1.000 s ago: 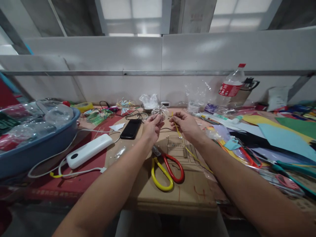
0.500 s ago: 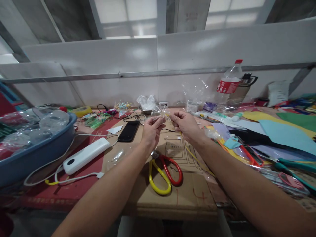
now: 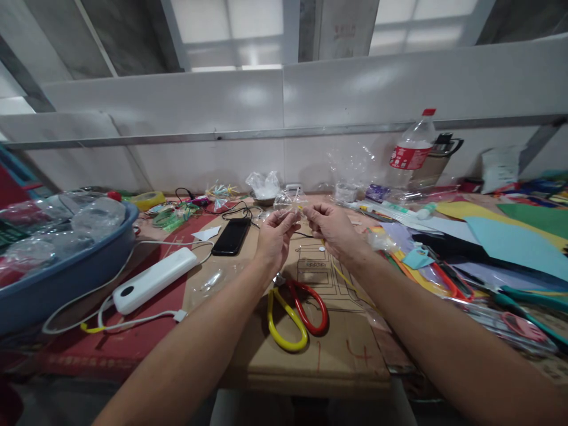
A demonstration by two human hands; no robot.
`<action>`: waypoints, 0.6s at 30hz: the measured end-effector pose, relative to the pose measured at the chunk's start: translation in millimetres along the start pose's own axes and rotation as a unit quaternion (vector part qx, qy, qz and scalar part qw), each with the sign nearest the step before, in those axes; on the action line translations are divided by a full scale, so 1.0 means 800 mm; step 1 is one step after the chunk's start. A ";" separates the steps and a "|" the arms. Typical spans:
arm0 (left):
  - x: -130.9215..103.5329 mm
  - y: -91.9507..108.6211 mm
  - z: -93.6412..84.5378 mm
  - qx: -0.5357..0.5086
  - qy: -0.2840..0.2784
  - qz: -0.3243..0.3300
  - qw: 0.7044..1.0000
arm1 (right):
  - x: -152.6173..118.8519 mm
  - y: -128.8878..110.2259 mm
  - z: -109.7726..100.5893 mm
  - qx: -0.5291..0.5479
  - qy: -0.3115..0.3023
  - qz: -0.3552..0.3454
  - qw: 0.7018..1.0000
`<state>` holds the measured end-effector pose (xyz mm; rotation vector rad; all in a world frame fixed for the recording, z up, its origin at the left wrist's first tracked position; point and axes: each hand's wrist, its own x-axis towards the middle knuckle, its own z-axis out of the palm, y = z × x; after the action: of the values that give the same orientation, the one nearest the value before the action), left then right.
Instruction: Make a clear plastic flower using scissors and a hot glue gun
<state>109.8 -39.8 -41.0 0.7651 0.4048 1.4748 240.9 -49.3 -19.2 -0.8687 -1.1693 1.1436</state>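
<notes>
Between my hands is a small clear plastic piece (image 3: 289, 200), thin and see-through; its exact shape is hard to make out. My left hand (image 3: 277, 234) pinches it from the left. A thin yellow strand (image 3: 346, 278) runs from my right hand (image 3: 327, 225) down along the cardboard, and the fingertips of that hand are closed on its upper end beside the plastic. Scissors (image 3: 297, 313) with one yellow and one red handle lie below my hands on a cardboard sheet (image 3: 337, 361) with line drawings.
Left are a blue basin (image 3: 66, 278) of clear plastic bottles, a white power bank (image 3: 155, 281) with cable and a black phone (image 3: 231, 236). Coloured sheets (image 3: 510, 236), pliers (image 3: 523, 302) and a cutter (image 3: 450, 278) lie right. A large bottle (image 3: 412, 151) stands at the back.
My left hand has shifted slightly right with the clear plastic, its fingers turned a little. My right hand is lower by a small amount; everything else stays put.
</notes>
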 end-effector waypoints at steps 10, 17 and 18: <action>-0.002 -0.001 0.002 0.001 0.002 -0.002 1.000 | -0.001 0.000 0.002 0.002 0.007 0.002 1.000; -0.003 -0.002 0.001 0.002 -0.014 0.005 1.000 | -0.003 -0.001 0.004 0.011 0.020 -0.005 1.000; -0.003 -0.002 0.001 0.003 -0.014 0.004 1.000 | -0.003 -0.001 0.004 0.010 0.018 -0.004 1.000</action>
<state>110.8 -41.9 -42.0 0.7927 0.3851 1.4694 238.1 -51.6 -18.6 -0.8655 -1.1306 1.1267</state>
